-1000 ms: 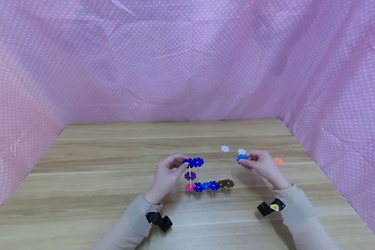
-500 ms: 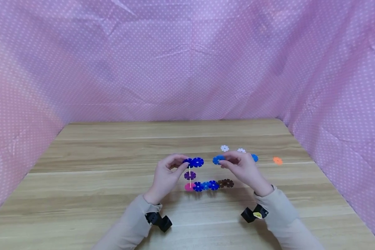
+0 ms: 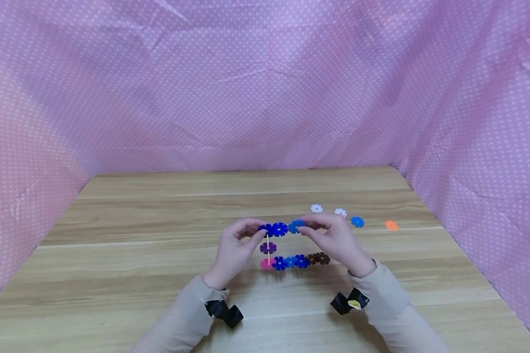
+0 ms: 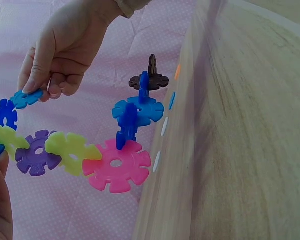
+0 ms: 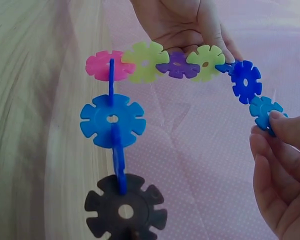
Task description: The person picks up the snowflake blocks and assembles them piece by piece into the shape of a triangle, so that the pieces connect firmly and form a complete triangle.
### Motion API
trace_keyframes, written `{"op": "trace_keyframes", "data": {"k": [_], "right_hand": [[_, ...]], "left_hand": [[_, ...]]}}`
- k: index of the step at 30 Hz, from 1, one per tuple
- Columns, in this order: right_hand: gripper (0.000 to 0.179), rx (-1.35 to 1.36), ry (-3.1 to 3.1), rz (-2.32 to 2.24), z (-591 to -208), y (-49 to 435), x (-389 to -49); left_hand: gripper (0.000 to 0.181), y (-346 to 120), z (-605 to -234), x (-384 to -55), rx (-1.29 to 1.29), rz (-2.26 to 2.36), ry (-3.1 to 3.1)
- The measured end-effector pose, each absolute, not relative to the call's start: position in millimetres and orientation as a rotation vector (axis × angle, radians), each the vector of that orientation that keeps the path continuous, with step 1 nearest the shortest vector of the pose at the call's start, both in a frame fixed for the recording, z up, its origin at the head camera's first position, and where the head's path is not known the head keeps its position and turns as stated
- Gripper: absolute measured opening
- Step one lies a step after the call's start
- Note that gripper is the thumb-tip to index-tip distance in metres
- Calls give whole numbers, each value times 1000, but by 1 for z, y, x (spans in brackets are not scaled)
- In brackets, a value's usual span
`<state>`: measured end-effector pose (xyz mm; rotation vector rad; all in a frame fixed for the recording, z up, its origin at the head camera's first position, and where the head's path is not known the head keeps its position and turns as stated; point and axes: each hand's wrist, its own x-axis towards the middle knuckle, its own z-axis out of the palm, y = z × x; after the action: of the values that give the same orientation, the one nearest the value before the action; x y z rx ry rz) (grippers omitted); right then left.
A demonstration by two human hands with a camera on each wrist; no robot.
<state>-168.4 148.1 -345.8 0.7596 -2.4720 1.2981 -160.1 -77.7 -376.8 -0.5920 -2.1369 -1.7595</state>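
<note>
A chain of notched plastic snowflake discs hangs above the table. My left hand (image 3: 236, 252) pinches a dark blue disc at its upper left corner. From there run yellow-green discs (image 4: 74, 153), a purple disc (image 4: 38, 152) and a pink disc (image 4: 116, 165); a lower row of blue discs ends in brown discs (image 5: 126, 207). Another dark blue disc (image 5: 246, 82) points right from the held corner. Between thumb and fingers, my right hand (image 3: 335, 240) pinches a light blue disc (image 5: 266, 112) at that dark blue disc's edge; whether their slots interlock I cannot tell.
On the wooden table (image 3: 137, 274), to the right beyond the hands, lie two white discs (image 3: 316, 208), a blue disc (image 3: 357, 222) and an orange disc (image 3: 391, 225). Pink dotted cloth (image 3: 265, 98) walls the back and sides.
My right hand has carried the light blue disc leftward from beside the loose discs to the dark blue disc. The left hand and the chain have stayed in place.
</note>
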Motion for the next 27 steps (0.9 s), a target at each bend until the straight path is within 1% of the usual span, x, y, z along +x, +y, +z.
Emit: {"op": "trace_keyframes", "data": {"k": [10,22,27], "right_hand": [[16,891,-2352,1259,-352,146,-171],[17,889,-2181,1262,-362,139,-171],[18,940,-2161,1233,-362,141,-174]], "left_hand": [[13,-75,-380,-161,-609,-1749,-2110],[13,-78,-379,-161,-660,-1792,-2056],[13,-78,-381,-160,-712,-1826,-2044]]}}
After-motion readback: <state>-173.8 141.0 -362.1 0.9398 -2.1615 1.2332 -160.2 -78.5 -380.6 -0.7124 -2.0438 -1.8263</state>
